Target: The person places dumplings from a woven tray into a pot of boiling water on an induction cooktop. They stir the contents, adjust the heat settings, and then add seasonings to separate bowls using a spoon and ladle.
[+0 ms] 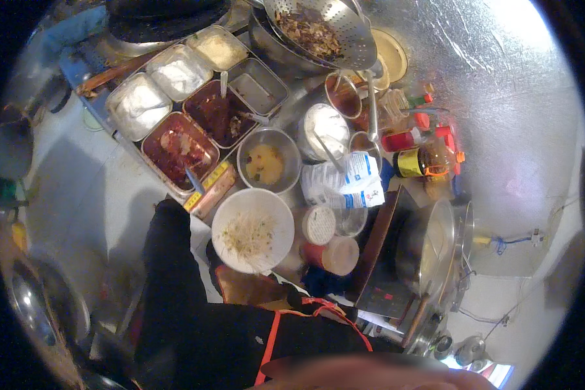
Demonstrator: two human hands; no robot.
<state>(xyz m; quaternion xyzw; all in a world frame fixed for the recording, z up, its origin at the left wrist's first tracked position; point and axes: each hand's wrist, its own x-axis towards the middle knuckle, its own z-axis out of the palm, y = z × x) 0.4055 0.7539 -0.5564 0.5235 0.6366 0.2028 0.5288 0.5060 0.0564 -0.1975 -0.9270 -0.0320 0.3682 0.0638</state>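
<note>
Neither of my hands shows; a dark sleeve (168, 243) reaches up at the left, and no hand can be made out at its end. Before me is a white bowl (253, 200) with pale, thin sprouts or noodle-like strands (248, 234) in it. Just beyond stands a metal bowl (292, 170) with yellowish liquid (264, 164). A crumpled white-and-blue packet (326, 185) lies to the right, beside a round tub of white powder or paste (325, 124). Left of the bowls, metal trays hold red chilli sauce (180, 146), a darker sauce (209, 107) and white powder (141, 105).
A perforated metal strainer (351, 29) with dark bits sits over a pot at the back. Sauce bottles (409, 162) stand along the foil-like wall (507, 97). Two lidded jars (339, 256) (319, 224) are near the bowl. A large pot (429, 243) stands at right.
</note>
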